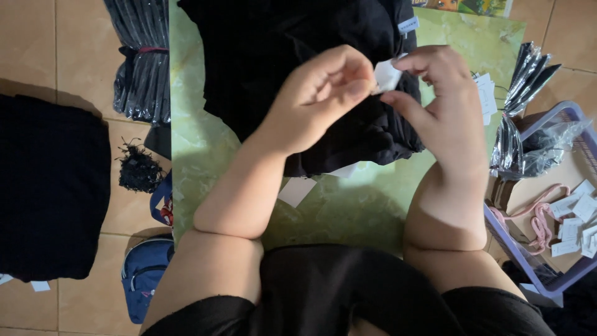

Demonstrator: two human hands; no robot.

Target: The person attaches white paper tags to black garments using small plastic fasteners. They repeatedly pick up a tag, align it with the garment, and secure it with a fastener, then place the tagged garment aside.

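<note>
My left hand (317, 96) and my right hand (444, 102) meet above a pile of black garments (280, 50) on a green marbled table (199, 149). Both pinch a small white paper tag (387, 76) between their fingertips, the left from the left side, the right from above and below. Another white tag (408, 25) shows on the black cloth at the far edge. A loose white tag (297, 190) lies on the table under my left forearm.
A lilac plastic basket (547, 280) at the right holds white tags and a pink cord. Shiny plastic bags (528, 93) lie beside it. On the tiled floor at left sit a black fabric stack (50, 186), wrapped dark bundles (143, 68), black thread scraps (138, 169) and a blue bag (146, 267).
</note>
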